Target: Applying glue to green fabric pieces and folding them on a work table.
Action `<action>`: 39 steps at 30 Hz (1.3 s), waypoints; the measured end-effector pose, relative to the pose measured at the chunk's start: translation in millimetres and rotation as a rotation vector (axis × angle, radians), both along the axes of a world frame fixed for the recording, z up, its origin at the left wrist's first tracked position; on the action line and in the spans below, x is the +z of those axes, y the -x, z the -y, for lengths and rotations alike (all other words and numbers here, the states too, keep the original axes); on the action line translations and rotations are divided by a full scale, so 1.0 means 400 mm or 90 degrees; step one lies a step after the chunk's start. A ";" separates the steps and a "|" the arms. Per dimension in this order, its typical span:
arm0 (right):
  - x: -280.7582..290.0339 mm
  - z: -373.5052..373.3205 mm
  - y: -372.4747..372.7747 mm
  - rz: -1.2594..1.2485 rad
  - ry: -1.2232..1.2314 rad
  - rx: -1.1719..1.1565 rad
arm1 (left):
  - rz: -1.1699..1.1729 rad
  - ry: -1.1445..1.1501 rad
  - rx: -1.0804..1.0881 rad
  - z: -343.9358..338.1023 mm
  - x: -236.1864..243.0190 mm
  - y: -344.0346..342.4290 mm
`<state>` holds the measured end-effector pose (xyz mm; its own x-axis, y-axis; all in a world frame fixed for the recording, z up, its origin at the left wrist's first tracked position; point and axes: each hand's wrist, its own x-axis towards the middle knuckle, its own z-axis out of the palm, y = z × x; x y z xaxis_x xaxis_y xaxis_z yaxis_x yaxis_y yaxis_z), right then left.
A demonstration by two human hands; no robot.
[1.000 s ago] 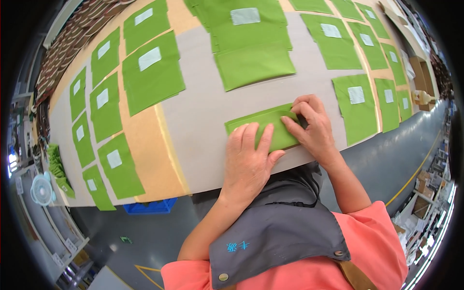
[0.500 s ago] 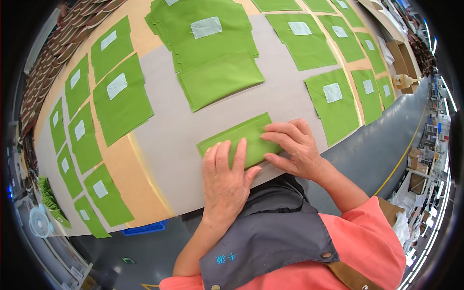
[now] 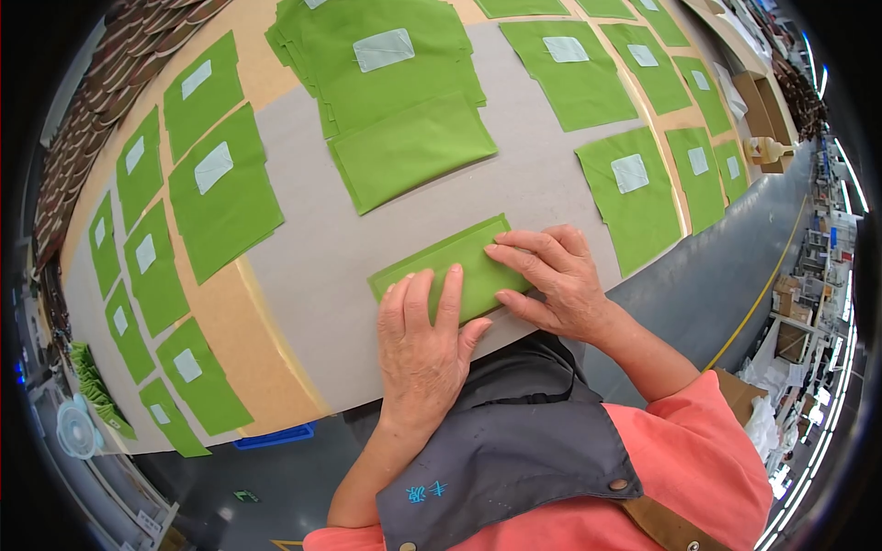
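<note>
Cloth [image 3: 477, 281] slants up rightward under the spread left hand [image 3: 423, 354]; right hand [image 3: 557, 283], grip parted, touches its right end.

Around us, smooth grey floor [image 3: 675, 308] with a thin yellow line [image 3: 766, 286]; cluttered shelving [image 3: 796, 323] beyond; long white strip lights [image 3: 852, 174].

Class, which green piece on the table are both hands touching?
The narrow, folded green piece in front of the apron: left hand and right hand both touch it; the other pieces lie untouched.
</note>
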<state>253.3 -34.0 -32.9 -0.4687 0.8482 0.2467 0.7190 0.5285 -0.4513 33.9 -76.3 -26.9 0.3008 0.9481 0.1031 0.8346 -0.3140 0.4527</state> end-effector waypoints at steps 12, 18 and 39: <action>-0.006 0.006 0.005 0.034 -0.010 -0.018 | 0.020 -0.013 0.010 -0.008 0.000 0.004; -0.004 0.005 0.015 0.051 -0.035 -0.028 | 0.048 -0.029 0.014 -0.008 -0.008 0.007; 0.094 -0.143 -0.056 0.230 0.143 0.233 | -0.040 0.161 -0.173 -0.128 0.098 0.171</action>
